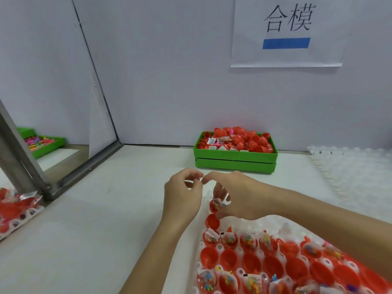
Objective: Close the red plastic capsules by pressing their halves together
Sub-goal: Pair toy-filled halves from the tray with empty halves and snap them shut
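A white dimpled tray [273, 224] at the lower right holds rows of red capsule halves [250, 262]; some are empty and some carry a small packet of coloured toys. At the tray's far left corner sits a filled red half [214, 205] with an empty red half [212, 221] just in front of it. My right hand [237, 196] curls over the filled half, thumb in front and fingers behind it. My left hand [182, 194] hovers just left of it with fingers loosely curled and nothing visible in them.
A green bin [233, 161] piled with red halves and packets stands by the back wall. Stacked white trays [350, 166] lie at the right. A metal frame [84, 166] borders the left, with another capsule tray [17, 211] and a green bin of toys [44, 143] beyond it.
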The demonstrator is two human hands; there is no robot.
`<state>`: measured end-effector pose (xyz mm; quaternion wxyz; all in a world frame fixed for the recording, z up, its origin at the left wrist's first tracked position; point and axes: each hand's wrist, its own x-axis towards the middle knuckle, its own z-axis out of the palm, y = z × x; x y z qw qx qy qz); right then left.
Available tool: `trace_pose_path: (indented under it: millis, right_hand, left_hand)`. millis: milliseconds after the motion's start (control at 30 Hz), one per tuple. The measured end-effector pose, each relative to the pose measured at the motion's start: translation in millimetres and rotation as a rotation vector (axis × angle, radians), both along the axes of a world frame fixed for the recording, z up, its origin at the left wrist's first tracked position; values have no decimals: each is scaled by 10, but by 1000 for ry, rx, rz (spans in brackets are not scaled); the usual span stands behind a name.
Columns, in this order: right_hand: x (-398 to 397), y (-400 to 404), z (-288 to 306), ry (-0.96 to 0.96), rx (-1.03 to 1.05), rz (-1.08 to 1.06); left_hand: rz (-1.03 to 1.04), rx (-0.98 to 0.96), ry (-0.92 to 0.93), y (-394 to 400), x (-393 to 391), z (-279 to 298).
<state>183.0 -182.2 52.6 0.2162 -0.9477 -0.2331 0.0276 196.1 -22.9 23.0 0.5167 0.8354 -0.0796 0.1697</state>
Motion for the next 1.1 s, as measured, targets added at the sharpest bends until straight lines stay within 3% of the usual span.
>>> trace_pose_path:
  millis: [500,767,1100]
  right_hand:
    - [1,-63,171,-74,-23,-39]
    - [-183,-322,373,-138,64,-176]
    - [-654,-621,252,12,464,-282]
  left_hand:
    - [-143,-61,103,-31,-66,56]
    - [-566,-121,184,-69,-213,134]
    - [-568,-121,112,-263,-363,131]
